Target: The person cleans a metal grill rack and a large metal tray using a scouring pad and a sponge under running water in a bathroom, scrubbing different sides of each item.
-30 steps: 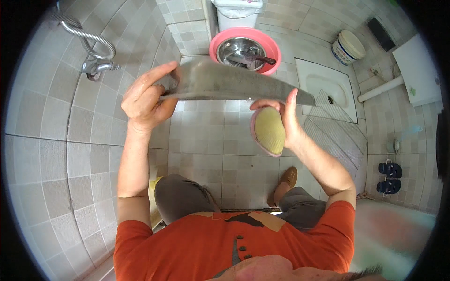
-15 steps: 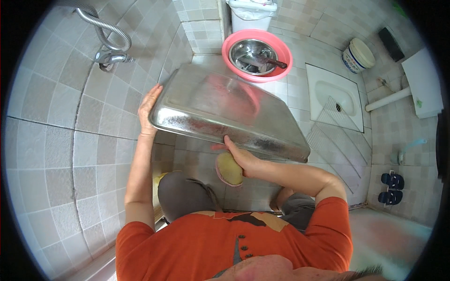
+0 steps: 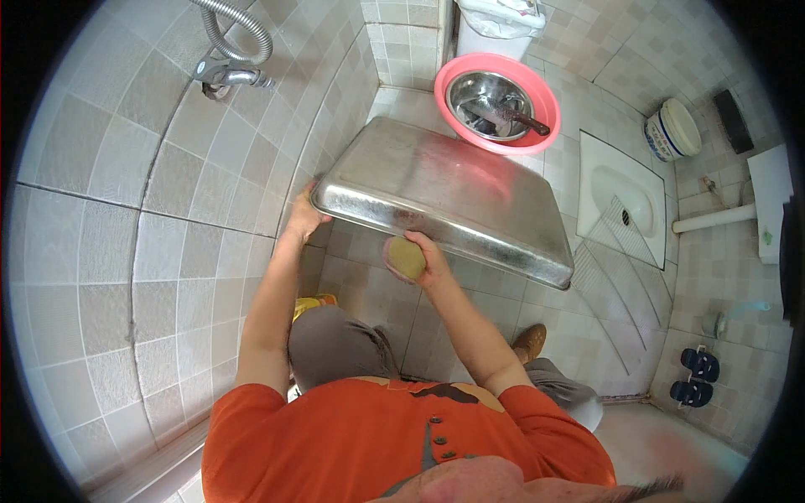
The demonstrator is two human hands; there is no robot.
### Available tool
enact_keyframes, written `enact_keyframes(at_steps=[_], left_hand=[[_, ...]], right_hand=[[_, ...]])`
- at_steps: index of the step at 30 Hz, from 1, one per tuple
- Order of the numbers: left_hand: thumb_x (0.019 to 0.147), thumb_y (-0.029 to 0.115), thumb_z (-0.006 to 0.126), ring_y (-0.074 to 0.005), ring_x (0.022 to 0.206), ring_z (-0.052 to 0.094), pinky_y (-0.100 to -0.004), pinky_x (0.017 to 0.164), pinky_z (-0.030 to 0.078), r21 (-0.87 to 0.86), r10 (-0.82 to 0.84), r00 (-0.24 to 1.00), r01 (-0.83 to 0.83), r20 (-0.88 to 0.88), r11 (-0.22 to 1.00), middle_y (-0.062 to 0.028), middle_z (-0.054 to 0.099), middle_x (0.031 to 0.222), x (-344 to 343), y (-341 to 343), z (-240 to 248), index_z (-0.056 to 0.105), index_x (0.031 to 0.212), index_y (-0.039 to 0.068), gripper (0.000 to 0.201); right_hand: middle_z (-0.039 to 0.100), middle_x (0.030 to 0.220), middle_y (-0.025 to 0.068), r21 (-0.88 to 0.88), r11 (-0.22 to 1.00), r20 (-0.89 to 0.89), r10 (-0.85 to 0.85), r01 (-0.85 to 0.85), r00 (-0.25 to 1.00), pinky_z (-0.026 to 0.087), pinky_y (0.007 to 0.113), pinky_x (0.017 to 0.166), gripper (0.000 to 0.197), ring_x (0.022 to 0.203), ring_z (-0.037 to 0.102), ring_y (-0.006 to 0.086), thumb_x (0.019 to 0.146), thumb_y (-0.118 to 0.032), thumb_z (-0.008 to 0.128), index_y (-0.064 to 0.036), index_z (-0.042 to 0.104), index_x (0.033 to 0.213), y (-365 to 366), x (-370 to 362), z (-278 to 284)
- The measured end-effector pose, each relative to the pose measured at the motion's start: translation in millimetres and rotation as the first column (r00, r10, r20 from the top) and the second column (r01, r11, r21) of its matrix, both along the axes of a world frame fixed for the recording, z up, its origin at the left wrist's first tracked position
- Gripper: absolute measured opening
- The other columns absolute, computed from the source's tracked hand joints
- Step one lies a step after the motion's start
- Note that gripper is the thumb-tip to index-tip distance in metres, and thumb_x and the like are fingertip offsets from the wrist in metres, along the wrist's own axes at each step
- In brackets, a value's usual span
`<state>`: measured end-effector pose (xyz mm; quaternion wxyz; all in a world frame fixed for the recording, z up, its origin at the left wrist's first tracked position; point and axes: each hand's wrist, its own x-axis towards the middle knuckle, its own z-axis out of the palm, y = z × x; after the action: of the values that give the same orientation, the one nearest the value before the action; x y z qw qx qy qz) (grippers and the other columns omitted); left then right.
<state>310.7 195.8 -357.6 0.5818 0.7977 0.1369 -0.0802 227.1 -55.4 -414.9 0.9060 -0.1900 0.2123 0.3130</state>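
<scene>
Chrome wall tap (image 3: 231, 75): fixed to the grey tiled wall (image 3: 180, 155), a ribbed metal hose (image 3: 260, 38) looping above it, as seen from my remote post.
Left hand (image 3: 307, 216): grip clamped on the left corner of a large, shallow, rectangular steel tray (image 3: 453, 201), underside up and tilted; I judge that a slick corner could slide free and drop that end.
Right hand (image 3: 430, 258): grip closed on an oval, yellow-green scrubbing sponge (image 3: 406, 259) with a pinkish edge, fingers at the tray's near rim; I reckon one hand shared between sponge and rim makes for weak support, so the tray could tip.
Tray: held in front of the body, above the tiled floor; rounded corners, sloping shiny sides, a duller, cloudy flat bottom with a pink reflection.
Round pink plastic basin (image 3: 551, 113): just beyond the tray, bearing a shiny steel bowl (image 3: 455, 90) and a brown-handled metal utensil (image 3: 528, 120); a swinging tray could, I judge, knock it.
Thin-barred wire rack (image 3: 608, 289): at right, near the white squat toilet (image 3: 597, 172).
</scene>
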Motion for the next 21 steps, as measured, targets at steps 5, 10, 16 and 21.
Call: enact_keyframes(at_steps=[5,10,16,21], left_hand=[[0.086,0.007,0.056,-0.0279,0.075,0.066,-0.0316,0.065,0.055,0.275,-0.13,0.908,0.253,-0.399,0.928,-0.0149,0.065,0.1,-27,33,38,0.051,0.123,-0.001,0.038],[0.088,0.01,0.056,-0.0254,0.088,0.065,-0.0336,0.076,0.052,0.655,-0.213,0.74,-0.377,0.638,0.655,-0.0168,0.063,0.107,-40,13,154,0.055,0.12,0.001,0.032],[0.089,0.013,0.056,-0.0299,0.115,0.05,-0.0364,0.092,0.043,0.551,-0.522,0.309,-0.729,0.795,0.407,-0.0152,0.052,0.126,21,1,243,0.052,0.122,0.002,0.035],[0.082,0.022,0.066,-0.0295,0.099,0.055,-0.0378,0.086,0.045,0.637,-0.531,0.428,-0.707,0.731,0.307,-0.01,0.061,0.109,47,0,261,0.061,0.112,0.008,0.034]], right_hand=[[0.066,0.086,0.0093,0.121,0.988,0.035,0.088,-0.091,0.996,0.054,0.034,0.068,0.022,0.076,0.065,0.0215,0.085,-0.024,0.06,-0.0026,0.064,0.09,15,-11,-21],[0.066,0.086,0.0083,0.155,0.983,0.003,0.102,-0.102,0.995,0.054,0.032,0.067,0.021,0.076,0.065,0.0198,0.085,-0.023,0.061,-0.0033,0.064,0.09,33,-10,-36],[0.066,0.086,0.0086,0.135,0.986,0.048,0.089,-0.095,0.995,0.054,0.033,0.068,0.022,0.076,0.065,0.0198,0.085,-0.024,0.06,-0.003,0.064,0.091,47,-2,-9],[0.067,0.086,0.0085,0.194,0.975,0.048,0.1,-0.108,0.994,0.055,0.032,0.067,0.022,0.075,0.065,0.0195,0.086,-0.024,0.06,-0.0028,0.064,0.091,49,-4,-23]])
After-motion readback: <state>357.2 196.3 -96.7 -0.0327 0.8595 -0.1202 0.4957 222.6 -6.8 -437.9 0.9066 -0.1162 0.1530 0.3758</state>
